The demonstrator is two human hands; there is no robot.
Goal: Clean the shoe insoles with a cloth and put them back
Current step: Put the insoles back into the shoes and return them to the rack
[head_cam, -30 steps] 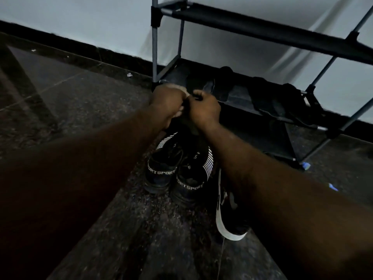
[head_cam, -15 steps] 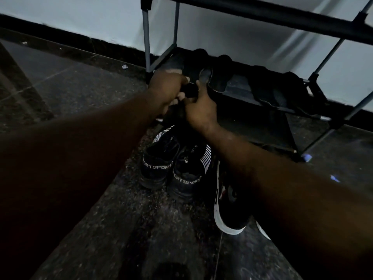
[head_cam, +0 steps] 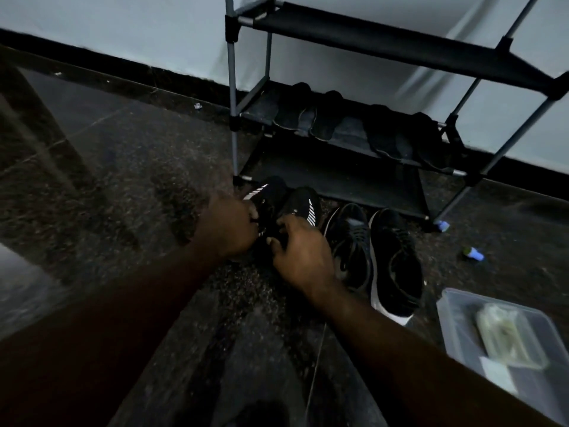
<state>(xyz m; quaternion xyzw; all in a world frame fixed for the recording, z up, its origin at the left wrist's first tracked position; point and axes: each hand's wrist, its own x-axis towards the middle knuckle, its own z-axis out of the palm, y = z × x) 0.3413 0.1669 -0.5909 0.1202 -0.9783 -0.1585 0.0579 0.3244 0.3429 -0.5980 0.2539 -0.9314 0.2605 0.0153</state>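
Both hands dropped from rack [head_cam: 400, 47] level onto the striped shoe [head_cam: 271, 194].
Left hand [head_cam: 229, 228] grips its collar; right hand [head_cam: 303, 254] curls at the opening, grasp unclear. Insole hidden beneath, likely being reseated.

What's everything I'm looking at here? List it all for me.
shoe rack: one, black shelves, grey poles, against the wall
insoles: about four, dark, on the middle shelf
striped shoes: two, black, white stripes, before the rack
sneakers: two, black, white soles, right of those
plastic box: one, clear, floor, lower right
small blue bits: two, floor, right
left hand: grips a striped shoe
right hand: fingers curled at the striped shoes; hold unclear
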